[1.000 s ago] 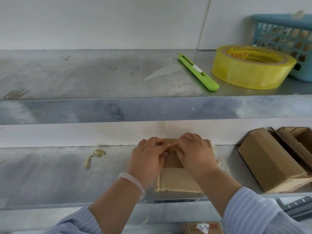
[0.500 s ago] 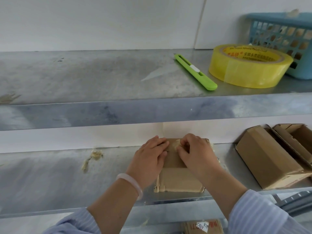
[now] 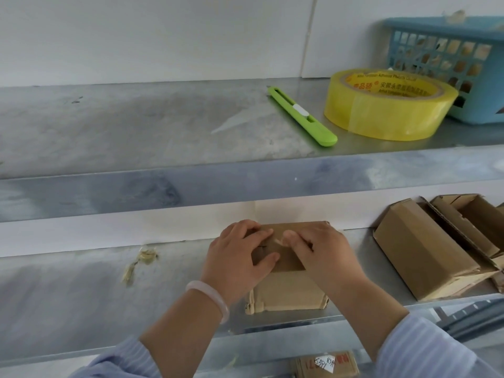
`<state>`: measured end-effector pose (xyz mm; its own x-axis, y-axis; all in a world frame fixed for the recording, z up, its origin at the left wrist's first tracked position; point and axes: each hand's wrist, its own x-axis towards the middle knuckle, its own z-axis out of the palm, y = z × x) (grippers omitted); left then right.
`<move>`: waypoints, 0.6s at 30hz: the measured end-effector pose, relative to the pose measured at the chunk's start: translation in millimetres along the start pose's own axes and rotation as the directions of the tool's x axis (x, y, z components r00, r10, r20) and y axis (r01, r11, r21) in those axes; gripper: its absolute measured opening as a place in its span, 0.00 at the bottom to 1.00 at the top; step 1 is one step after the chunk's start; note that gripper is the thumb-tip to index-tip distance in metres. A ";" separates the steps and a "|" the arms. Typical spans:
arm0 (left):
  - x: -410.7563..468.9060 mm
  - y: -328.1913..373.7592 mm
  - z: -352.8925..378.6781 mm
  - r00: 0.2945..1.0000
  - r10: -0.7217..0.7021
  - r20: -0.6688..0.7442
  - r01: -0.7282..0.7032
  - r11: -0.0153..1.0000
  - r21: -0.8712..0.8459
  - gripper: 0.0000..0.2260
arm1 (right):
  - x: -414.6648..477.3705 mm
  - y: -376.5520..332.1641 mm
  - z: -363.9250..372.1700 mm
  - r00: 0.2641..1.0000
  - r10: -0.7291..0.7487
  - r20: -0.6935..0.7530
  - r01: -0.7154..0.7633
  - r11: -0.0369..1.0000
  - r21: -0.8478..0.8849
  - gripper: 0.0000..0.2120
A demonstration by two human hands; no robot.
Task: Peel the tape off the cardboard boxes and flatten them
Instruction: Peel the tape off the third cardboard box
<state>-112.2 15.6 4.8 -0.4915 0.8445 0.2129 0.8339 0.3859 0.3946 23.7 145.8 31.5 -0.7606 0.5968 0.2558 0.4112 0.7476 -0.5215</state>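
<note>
Two grey metal shelves run along a white wall [image 3: 163, 36]. The upper shelf [image 3: 136, 126] carries a green knife [image 3: 301, 115], a yellow tape roll [image 3: 381, 118] and a blue basket [image 3: 477, 105]. On the lower shelf [image 3: 68, 296] (a crumpled tape scrap [image 3: 144, 257] lies to the left, more boxes [image 3: 425, 255] to the right) the cardboard box [image 3: 289, 293] sits at the near edge, with its long axis running near to far. The left hand [image 3: 237, 266] presses flat on its top. The right hand [image 3: 319, 255] pinches a pale tape end [image 3: 278, 241].
</note>
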 end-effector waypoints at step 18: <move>-0.1 1.0 0.0 1.000 -0.003 -0.008 0.004 0.997 0.080 0.28 | 11.2 14.3 -26.5 0.991 0.128 -0.028 -0.131 0.979 -0.156 0.09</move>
<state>-111.4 15.9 5.2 -0.4963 0.8401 0.2188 0.8493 0.4176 0.3229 34.4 170.9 48.6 -0.6876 0.6953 0.2093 0.5803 0.6994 -0.4172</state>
